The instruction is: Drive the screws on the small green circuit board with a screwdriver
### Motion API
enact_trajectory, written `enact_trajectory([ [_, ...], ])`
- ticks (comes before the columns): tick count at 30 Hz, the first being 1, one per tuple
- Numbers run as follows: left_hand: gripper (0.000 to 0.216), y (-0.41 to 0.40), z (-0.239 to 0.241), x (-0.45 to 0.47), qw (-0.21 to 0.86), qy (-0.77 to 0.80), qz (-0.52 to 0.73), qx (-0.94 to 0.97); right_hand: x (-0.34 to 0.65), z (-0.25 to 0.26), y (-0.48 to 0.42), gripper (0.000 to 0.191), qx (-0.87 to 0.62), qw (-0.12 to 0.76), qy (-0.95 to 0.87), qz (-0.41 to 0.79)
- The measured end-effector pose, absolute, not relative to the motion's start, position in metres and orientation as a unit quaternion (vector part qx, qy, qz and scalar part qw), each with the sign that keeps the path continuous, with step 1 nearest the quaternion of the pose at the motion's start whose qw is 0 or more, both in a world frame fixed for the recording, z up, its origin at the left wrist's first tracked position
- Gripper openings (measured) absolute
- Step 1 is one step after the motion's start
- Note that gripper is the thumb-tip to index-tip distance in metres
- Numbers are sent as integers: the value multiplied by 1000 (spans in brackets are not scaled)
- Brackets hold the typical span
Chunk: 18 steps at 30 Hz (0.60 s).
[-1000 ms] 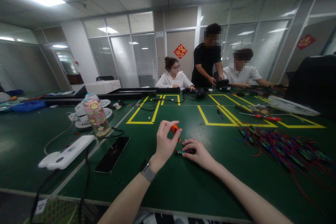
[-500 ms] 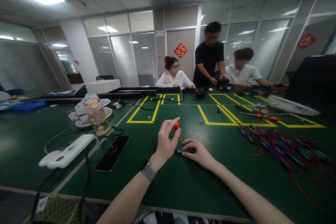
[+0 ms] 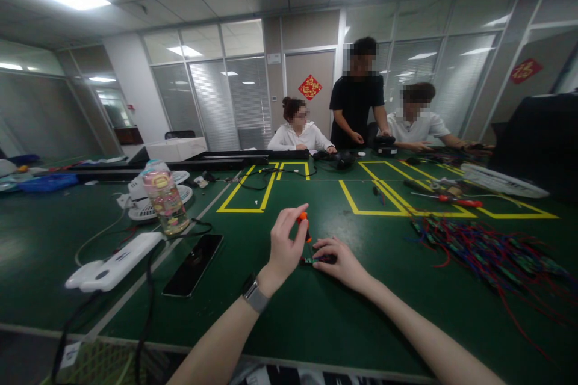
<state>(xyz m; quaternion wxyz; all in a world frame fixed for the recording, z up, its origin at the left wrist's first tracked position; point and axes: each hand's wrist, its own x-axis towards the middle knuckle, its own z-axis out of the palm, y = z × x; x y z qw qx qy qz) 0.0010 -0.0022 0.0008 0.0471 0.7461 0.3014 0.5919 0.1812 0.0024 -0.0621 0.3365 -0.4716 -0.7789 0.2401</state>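
Note:
My left hand is closed round the orange and black handle of a small screwdriver, which stands nearly upright. The screwdriver's thin shaft points down at a small green circuit board lying on the green table; the exact contact of the tip is too small to make out. My right hand rests on the table with curled fingers, gripping the board from its right side and hiding most of it. Something dark, partly covered, shows under the right fingers.
At left are a phone, a white power strip and a bottle. On the right lies a heap of wired circuit boards, with a red-handled screwdriver and a keyboard behind. Three people are across the table.
The screwdriver's handle has turned a little in my left fingers. My right hand keeps its place on the board. Across the table, the standing person's hand has shifted slightly left.

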Motion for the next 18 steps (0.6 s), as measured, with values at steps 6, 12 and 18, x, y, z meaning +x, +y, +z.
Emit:
enact_trajectory([
  [6,28,-1,-1,1,32,306,591,746,181,-64,3,10,-471,338,-779,237],
  [12,31,-1,-1,1,51,304,588,747,180,-60,1,10,-474,332,-779,241],
  [18,30,0,-2,1,37,315,589,743,180,-60,1,10,-473,338,-777,240],
])
